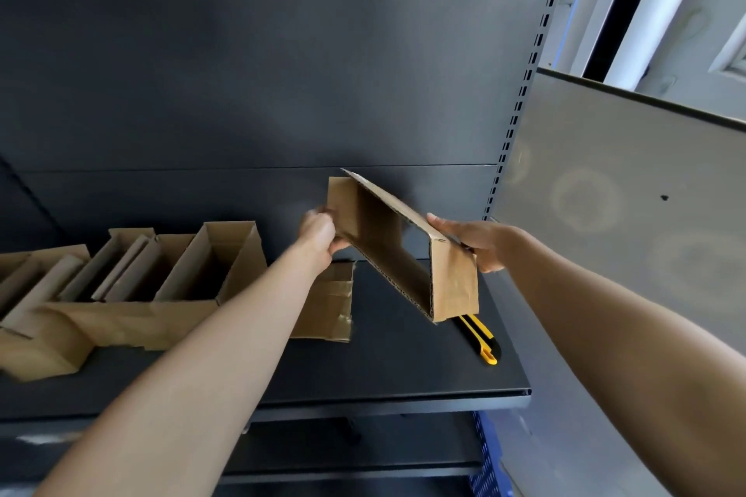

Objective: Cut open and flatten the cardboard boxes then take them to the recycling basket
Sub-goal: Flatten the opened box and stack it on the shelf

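I hold an opened brown cardboard box (387,250) in the air above the dark shelf (403,379). It is open at both ends and skewed into a slanted tube. My left hand (321,232) grips its far left flap. My right hand (474,242) grips its near right side panel. A yellow and black utility knife (482,341) lies on the shelf just below the box, partly hidden by it. A flattened piece of cardboard (329,304) lies on the shelf under my left forearm.
Several open cardboard boxes (210,262) stand in a row on the left of the shelf. A slotted metal upright (520,101) and a grey side panel (605,214) bound the shelf on the right. Something blue (486,464) shows below the shelf at the right.
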A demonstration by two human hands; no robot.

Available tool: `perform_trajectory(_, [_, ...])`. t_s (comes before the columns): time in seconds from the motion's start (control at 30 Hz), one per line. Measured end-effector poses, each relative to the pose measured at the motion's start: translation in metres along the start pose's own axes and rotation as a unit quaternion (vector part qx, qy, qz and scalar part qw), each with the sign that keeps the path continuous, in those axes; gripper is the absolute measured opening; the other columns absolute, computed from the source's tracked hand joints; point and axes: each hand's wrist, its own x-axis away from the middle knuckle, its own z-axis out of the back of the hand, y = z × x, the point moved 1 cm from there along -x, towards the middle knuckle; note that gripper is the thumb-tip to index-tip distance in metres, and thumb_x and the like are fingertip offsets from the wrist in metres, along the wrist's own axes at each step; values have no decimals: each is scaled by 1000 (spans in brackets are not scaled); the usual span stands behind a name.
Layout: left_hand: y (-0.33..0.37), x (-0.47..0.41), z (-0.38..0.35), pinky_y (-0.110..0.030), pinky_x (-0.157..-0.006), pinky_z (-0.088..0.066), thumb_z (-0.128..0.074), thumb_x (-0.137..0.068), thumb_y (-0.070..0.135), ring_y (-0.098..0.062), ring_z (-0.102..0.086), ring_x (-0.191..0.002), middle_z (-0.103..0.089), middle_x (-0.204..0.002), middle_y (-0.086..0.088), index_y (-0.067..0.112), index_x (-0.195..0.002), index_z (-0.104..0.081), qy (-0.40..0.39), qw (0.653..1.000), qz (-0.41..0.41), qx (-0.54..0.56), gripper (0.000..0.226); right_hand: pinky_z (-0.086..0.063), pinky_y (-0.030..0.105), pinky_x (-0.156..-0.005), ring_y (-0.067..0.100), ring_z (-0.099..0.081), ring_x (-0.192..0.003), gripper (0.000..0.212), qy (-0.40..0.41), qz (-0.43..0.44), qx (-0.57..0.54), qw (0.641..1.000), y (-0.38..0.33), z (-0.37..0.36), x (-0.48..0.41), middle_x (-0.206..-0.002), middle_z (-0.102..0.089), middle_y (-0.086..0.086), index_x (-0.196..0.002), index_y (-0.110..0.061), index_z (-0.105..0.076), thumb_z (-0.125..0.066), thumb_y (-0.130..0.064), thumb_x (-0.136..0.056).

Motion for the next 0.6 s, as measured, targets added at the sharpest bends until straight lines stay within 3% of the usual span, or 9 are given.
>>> perform_trajectory(0.1, [-3, 2, 5, -31, -60, -57, -42, -102, 15, -25, -64, -100, -62, -119, -15, 8, -125, -49, 12, 999, 16, 41, 24, -37, 43, -103, 27, -61, -101, 57, 1, -8, 3, 1000, 9, 9, -7, -105, -67, 7, -98, -15, -60, -68, -65, -72])
perform_trajectory(0.2, [-4, 1, 13, -28, -51, -56, -46, -101, 17, -26, -66, -97, -63, -119, -16, 7, -129, -50, 2, 998, 34, 49, 29, -45, 39, -87, 25, -59, -100, 56, 1, -23, -21, 1000, 14, 14, -14, -111, -64, 7, -108, -13, -58, -75, -52, -71])
perform_trajectory(0.27, [-4, 0, 18, -32, -57, -58, -48, -100, 21, -28, -66, -97, -65, -115, -16, 9, -128, -52, -2, 998, 49, 27, 31, -48, 38, -76, 25, -61, -94, 47, -6, -33, -49, 998, 15, 14, -18, -108, -64, 9, -112, -10, -56, -72, -41, -80])
perform_trajectory(0.33, [-5, -4, 26, -40, -72, -59, -50, -98, 37, -31, -66, -99, -67, -112, -14, 14, -128, -54, -13, 998, 65, 10, 38, -48, 40, -77, 26, -60, -89, 37, 3, -43, -80, 996, 16, 14, -26, -102, -63, 10, -115, -8, -53, -67, -29, -88])
perform_trajectory(0.47, [-11, -7, 45, -53, -87, -53, -54, -66, 84, -34, -65, -105, -67, -116, -13, 21, -126, -52, -45, 993, 108, -20, 86, -43, 38, -83, 24, -54, -84, 23, 30, -67, -88, 993, 13, 10, -39, -94, -57, 10, -111, -7, -49, -57, -23, -96])
perform_trajectory(0.53, [-15, -7, 52, -53, -90, -51, -65, -47, 87, -34, -63, -107, -66, -117, -12, 23, -128, -51, -61, 989, 124, -43, 104, -44, 36, -74, 24, -54, -79, 19, 29, -77, -84, 993, 13, 3, -46, -89, -56, 10, -108, -7, -48, -53, -22, -98])
perform_trajectory(0.6, [-17, 0, 55, -50, -92, -49, -72, -53, 76, -33, -61, -109, -66, -117, -12, 22, -125, -53, -109, 983, 127, -74, 93, -42, 35, -63, 23, -53, -75, 17, 18, -87, -75, 993, 13, -7, -51, -86, -56, 11, -107, -6, -46, -50, -22, -100])
